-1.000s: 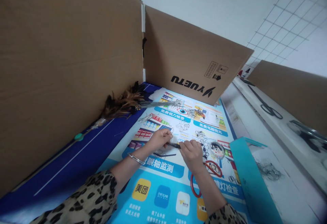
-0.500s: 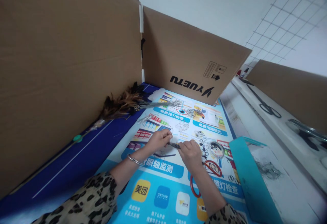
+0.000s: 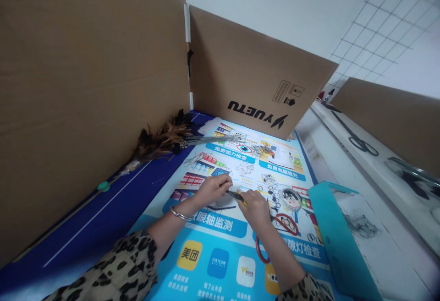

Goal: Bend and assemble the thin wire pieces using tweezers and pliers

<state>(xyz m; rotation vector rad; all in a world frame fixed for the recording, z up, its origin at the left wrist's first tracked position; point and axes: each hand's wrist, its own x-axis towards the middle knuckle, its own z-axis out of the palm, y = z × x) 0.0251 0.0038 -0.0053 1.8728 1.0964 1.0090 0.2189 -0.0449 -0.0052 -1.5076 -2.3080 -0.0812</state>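
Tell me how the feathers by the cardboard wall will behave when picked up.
The feathers are probably light for their size, looking thin and wispy. Their tips would likely bend, since they splay loosely. Rolling seems unlikely, given the ragged outline.

The hands (image 3: 255, 211) almost meet, the right gripping a dark tool (image 3: 235, 195) (yellow showing).

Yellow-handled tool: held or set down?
Held: the right hand grips the tool by its yellow handle, dark tip toward the left hand. Open or shut: cannot tell.
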